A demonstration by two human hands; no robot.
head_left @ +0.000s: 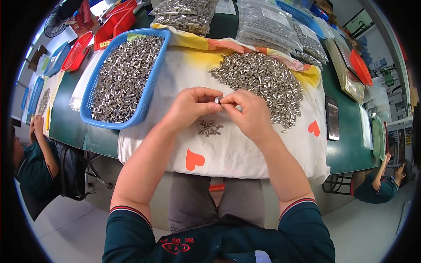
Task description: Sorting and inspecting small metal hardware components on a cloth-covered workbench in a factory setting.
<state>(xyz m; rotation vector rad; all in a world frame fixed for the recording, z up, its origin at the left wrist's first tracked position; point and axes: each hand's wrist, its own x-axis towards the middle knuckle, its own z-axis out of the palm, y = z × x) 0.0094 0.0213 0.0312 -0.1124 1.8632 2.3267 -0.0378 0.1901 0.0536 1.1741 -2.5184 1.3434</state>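
Note:
Above the white cloth (237, 160), my left hand (191, 105) and my right hand (249, 113) meet fingertip to fingertip. Between them is a small silvery metal sleeve (217, 100), pinched by the thumb and forefinger of both hands. A handful of loose metal sleeves (209, 128) lies on the cloth just below my hands. Beyond my right hand spreads a big heap of similar sleeves (263, 81). To the left of my left hand stands a blue plastic basket (149, 94) filled with more of them.
Clear bags of metal parts (267, 26) and another bag of lugs (184, 17) stand at the back. A phone (332, 118) lies right of the cloth on the green table (346, 153). Red bins (76, 52) sit far left. Other people sit at both sides.

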